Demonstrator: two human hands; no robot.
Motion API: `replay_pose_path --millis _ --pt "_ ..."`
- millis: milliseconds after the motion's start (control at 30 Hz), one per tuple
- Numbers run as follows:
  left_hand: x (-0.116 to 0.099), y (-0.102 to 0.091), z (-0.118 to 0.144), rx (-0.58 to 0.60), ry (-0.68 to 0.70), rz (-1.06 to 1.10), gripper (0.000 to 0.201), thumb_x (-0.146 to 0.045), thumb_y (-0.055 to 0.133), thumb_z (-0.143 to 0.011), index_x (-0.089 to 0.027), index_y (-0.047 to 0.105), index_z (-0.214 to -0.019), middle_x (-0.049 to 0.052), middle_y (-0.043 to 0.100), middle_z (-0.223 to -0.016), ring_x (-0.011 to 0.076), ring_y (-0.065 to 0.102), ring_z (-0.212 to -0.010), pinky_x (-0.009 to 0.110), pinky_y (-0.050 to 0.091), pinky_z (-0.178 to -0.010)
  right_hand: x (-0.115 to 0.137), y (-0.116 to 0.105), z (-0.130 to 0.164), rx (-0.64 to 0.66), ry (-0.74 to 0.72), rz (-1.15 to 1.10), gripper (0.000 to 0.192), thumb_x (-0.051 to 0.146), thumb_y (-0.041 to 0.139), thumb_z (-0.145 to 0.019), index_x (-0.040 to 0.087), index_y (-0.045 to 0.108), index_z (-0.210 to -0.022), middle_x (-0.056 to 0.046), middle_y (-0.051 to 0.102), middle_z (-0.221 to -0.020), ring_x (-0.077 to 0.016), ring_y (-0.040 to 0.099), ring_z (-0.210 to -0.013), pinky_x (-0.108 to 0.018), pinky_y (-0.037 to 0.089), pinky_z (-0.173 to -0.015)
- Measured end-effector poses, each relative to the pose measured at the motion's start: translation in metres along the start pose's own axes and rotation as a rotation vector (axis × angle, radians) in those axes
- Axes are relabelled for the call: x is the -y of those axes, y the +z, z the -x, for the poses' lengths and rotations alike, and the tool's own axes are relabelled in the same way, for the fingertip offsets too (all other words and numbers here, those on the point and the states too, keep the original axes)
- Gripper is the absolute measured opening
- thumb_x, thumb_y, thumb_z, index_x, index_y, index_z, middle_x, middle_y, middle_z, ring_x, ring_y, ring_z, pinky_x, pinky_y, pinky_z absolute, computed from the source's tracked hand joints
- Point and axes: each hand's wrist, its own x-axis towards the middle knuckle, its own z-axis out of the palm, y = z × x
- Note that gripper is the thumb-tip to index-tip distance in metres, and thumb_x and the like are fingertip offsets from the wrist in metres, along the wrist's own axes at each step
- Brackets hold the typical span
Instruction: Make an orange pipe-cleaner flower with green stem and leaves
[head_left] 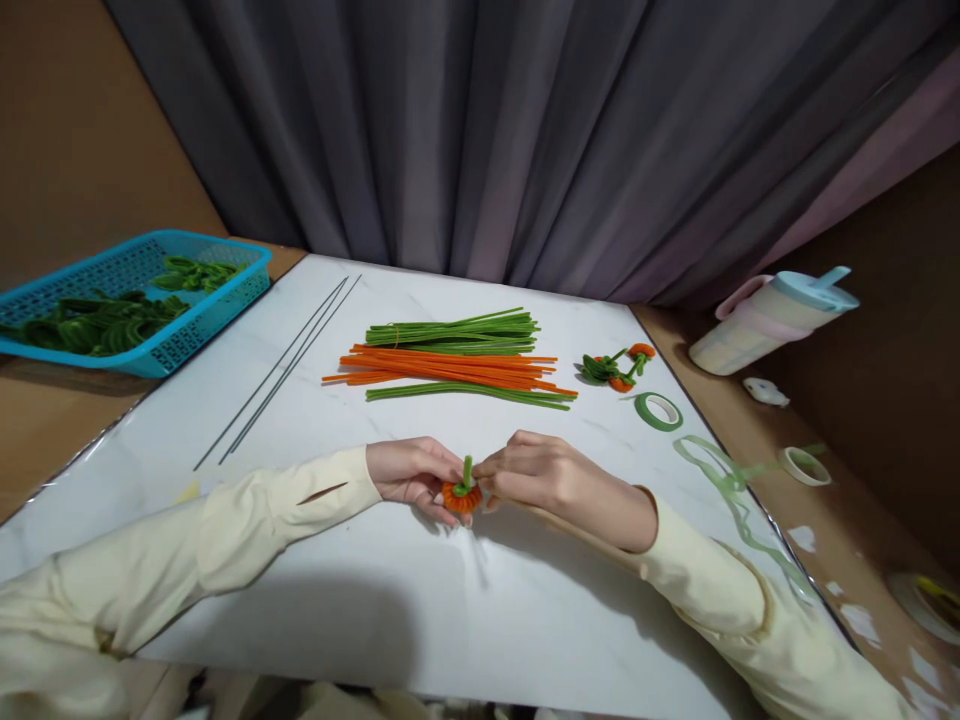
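Between my two hands, over the near part of the white tabletop, is a small orange pipe-cleaner pumpkin [461, 497] with a green stem standing up from its top. My left hand [416, 475] grips it from the left, thumb on top and fingers beneath. From the right, the pinched fingers of my right hand [536, 475] meet the pumpkin near the stem; part of their grip is hidden. Beyond my hands lie orange pipe cleaners [450, 367] between bundles of green pipe cleaners [450, 332].
A blue basket [217, 300] with green coiled pieces stands at left, beside thin dark wires [289, 365]. Finished orange-and-green pieces [619, 368], green tape [660, 411], a loose pale green strip [739, 510] and a tumbler [772, 315] are at right. A grey curtain [420, 130] hangs behind.
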Motion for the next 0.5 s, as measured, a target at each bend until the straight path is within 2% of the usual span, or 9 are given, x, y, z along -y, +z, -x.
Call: replay_pose_path --millis 167,367,500 --pt "0.001 -0.002 0.0 0.005 -0.001 0.012 0.013 -0.015 0.064 -0.074 -0.004 0.066 -0.081 0.013 0.071 -0.077 0.0224 0.069 -0.073 0.025 0.056 -0.063 0.003 0.005 0.0 -0.042 0.012 0.023 0.035 0.02 0.023 -0.097 0.016 0.056 -0.085 -0.008 0.062 -0.076 -0.0141 0.057 -0.077 -0.028 0.038 -0.071" --pt "0.0 -0.002 0.0 -0.021 0.013 0.016 0.018 -0.018 0.067 -0.073 -0.004 0.066 -0.084 0.012 0.07 -0.075 0.0213 0.069 -0.074 0.026 0.055 -0.068 0.004 0.022 0.001 -0.151 0.092 -0.031 0.031 0.016 0.025 -0.094 0.016 0.055 -0.085 -0.007 0.06 -0.072 -0.0144 0.055 -0.069 -0.029 0.038 -0.07" --pt "0.0 0.0 0.001 -0.007 0.014 -0.01 0.021 -0.02 0.068 -0.072 -0.004 0.066 -0.085 0.012 0.07 -0.076 0.0215 0.069 -0.075 0.025 0.054 -0.068 0.003 0.025 0.003 -0.128 0.159 -0.097 0.022 0.01 0.034 -0.088 0.016 0.055 -0.089 -0.006 0.061 -0.073 -0.0144 0.056 -0.068 -0.029 0.04 -0.071"
